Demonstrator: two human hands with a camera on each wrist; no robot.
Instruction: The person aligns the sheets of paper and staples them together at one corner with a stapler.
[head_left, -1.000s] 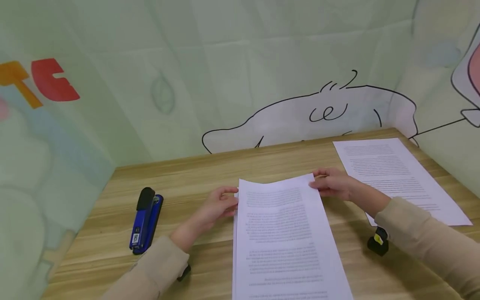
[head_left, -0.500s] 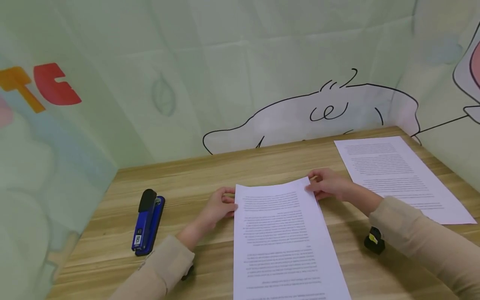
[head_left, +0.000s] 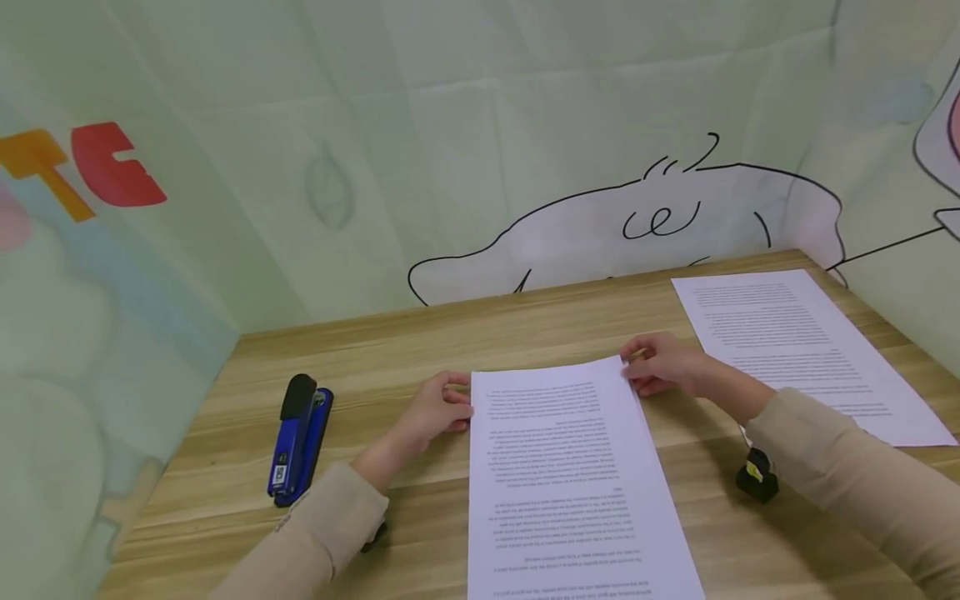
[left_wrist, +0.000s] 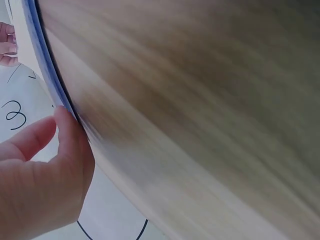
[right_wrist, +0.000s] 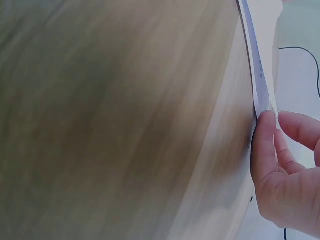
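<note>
Loosely bent fingers of the left hand (head_left: pixel 431 414) are touching one side of the mid-table paper stack (head_left: pixel 562 492) while the right hand (head_left: pixel 663 367) is pinching its far corner, the top edge now running straighter than before, so it is apparently evening up.

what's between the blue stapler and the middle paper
In the head view: the left hand at the paper, its sleeve, a small dark object partly hidden by that sleeve, and wooden tabletop.
</note>
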